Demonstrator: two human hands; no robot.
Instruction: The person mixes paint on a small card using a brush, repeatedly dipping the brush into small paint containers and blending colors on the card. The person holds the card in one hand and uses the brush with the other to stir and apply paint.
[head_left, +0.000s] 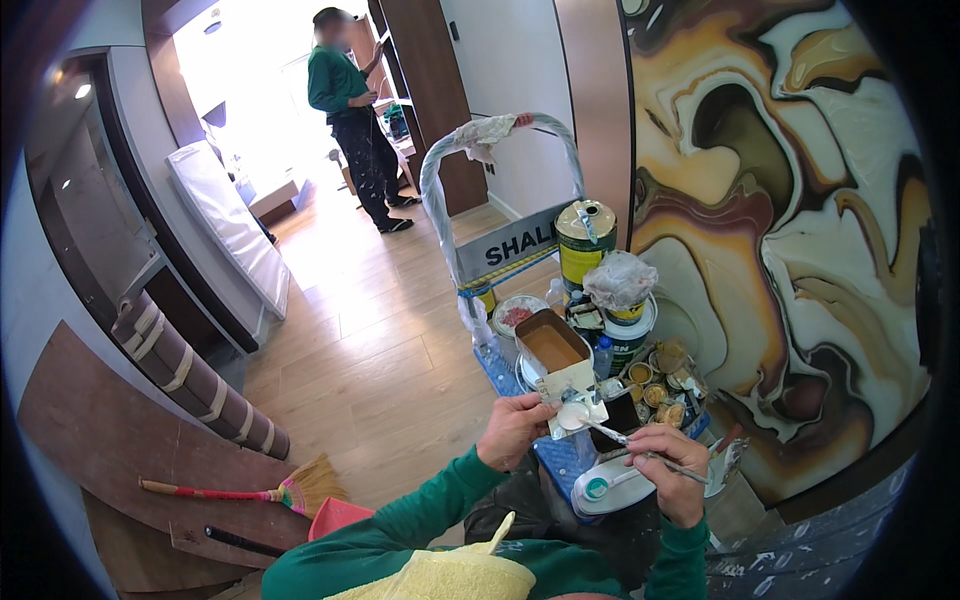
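My left hand (pixel 508 432) is closed on a small pale card (pixel 560 428) beside a round dish of white material (pixel 574 416). My right hand (pixel 672 473) grips a slender brush (pixel 610 433), its tip at the white dish. Just beyond, a rectangular container of brown liquid (pixel 552 344) sits among cans, a bag-covered bucket (pixel 620 290), a green-and-yellow drum (pixel 585 250) and small open tins (pixel 655 393) on a blue-decked trolley (pixel 480 360). A white jug with a teal cap (pixel 600 488) is below my right hand.
A person (pixel 350 120) in green stands at a wooden cabinet ahead. At left are a tied roll (pixel 195 375), brown boards (pixel 90 420), a broom (pixel 310 485), a red dustpan (pixel 345 512) and a wrapped white slab (pixel 225 225). A swirl-patterned panel (pixel 770 250) is at right.
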